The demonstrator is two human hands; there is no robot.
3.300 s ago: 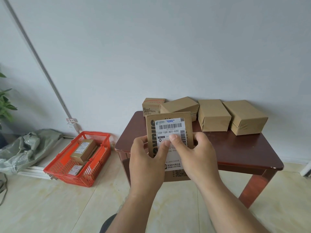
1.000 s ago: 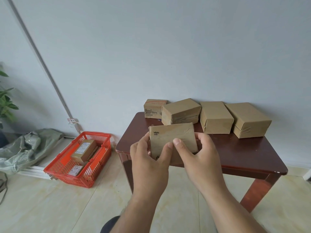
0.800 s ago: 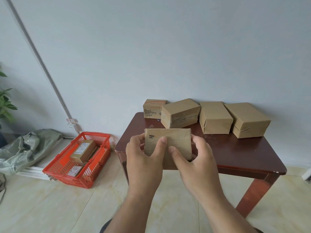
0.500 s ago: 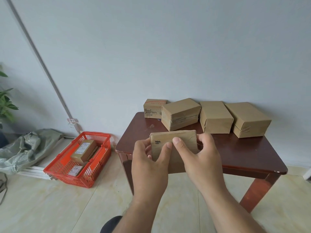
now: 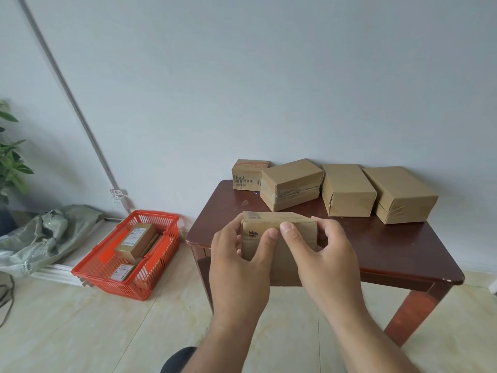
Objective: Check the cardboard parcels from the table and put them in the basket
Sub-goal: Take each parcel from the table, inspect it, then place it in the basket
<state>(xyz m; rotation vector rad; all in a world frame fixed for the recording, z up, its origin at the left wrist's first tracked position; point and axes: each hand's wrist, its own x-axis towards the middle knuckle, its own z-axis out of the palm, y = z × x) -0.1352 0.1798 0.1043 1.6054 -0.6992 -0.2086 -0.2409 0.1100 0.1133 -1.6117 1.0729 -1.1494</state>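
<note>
Pale blue-grey wall is seen behind a dark brown wooden table (image 5: 390, 246), which serves as the landmark. Four cardboard parcels are lined along the table's back edge against the wall: a small printed parcel (image 5: 248, 175) at the far-left corner, then a taped parcel (image 5: 291, 184) set at an angle, a third parcel (image 5: 347, 189), and a fourth parcel (image 5: 400, 193) nearest the right end. Neighbouring parcels are placed just beside one another.

Above the table's front-left corner, a held parcel (image 5: 271, 254) is raised clear of the tabletop. It is gripped from its left side by the left hand (image 5: 236, 265) and from its right side by the right hand (image 5: 322, 262); both thumbs are pressed on the near face, with fingers curled round the ends. A strip of barcode is visible on its top face.

On the tiled floor, left of the table, an orange basket (image 5: 161, 254) is set near the wall, with labelled parcels (image 5: 135, 240) lying inside. Further left, a crumpled grey-green sack (image 5: 45, 232) and a leafy plant (image 5: 10, 162) are seen.
</note>
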